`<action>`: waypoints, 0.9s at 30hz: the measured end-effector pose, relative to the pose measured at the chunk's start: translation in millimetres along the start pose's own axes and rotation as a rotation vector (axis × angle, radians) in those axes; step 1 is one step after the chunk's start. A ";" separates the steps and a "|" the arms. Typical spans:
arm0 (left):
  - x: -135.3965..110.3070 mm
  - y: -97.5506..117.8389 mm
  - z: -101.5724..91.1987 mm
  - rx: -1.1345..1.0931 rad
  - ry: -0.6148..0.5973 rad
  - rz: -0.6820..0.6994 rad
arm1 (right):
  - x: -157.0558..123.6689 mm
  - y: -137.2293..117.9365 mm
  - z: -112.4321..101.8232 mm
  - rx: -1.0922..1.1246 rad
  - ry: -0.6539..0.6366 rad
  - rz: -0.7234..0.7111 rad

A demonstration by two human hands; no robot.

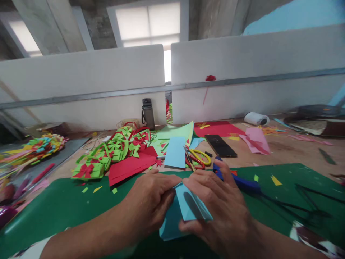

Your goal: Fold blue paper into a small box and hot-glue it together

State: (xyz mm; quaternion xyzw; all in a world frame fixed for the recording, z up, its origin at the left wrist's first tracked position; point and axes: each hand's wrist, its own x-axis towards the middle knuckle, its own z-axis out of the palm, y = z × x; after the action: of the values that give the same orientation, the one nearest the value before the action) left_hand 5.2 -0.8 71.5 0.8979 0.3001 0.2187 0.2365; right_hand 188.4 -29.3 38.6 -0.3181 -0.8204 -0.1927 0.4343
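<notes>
A folded piece of light blue paper (185,207) is held between my two hands, just above the green mat (88,208). My left hand (151,198) pinches its upper left edge with the fingers bent. From the other side, my right hand (215,205) grips the folded part, thumb below and fingers over the top. The fingers hide part of the paper. Beyond my hands lie another light blue sheet (175,153) and scissors with yellow handles (201,157) and red ones. A blue-handled glue gun (239,181) rests just past my right hand.
Small green paper bags with red bows (107,154) are heaped at the left, beside red paper sheets (132,165). A black phone (221,145), pink paper (254,140) and a white roll (256,118) lie at the right. A dark bottle (147,113) stands by the white partition (81,79).
</notes>
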 end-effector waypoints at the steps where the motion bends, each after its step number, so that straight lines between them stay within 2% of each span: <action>1: 0.2 -1.1 -1.7 -0.015 0.001 0.020 | 1.0 1.1 -3.0 0.081 -0.002 0.051; 7: 0.7 -16.4 -4.3 -0.093 0.051 0.142 | 5.3 14.1 -5.5 0.433 -0.091 0.420; 11: 3.6 -20.3 -4.5 -0.145 0.036 0.163 | 4.6 19.2 0.9 0.652 -0.219 0.523; 14: 6.4 -19.2 -4.2 -0.171 0.038 0.171 | 4.6 19.1 1.9 0.726 -0.234 0.572; 19: 7.5 -18.6 -1.5 -0.146 0.079 0.201 | 2.3 16.8 3.9 0.702 -0.210 0.539; 24: 5.8 -24.2 3.0 -0.052 0.123 0.221 | -1.2 15.4 8.8 0.540 -0.118 0.377; 27: 5.0 -28.6 5.0 0.126 0.261 0.221 | -1.0 14.9 9.5 0.486 -0.100 0.334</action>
State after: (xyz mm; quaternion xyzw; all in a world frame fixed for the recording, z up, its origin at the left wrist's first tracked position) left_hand -0.9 21.2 52.9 0.9024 0.2406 0.3389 0.1134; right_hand 193.5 -13.3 33.1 -0.3444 -0.7992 0.0992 0.4826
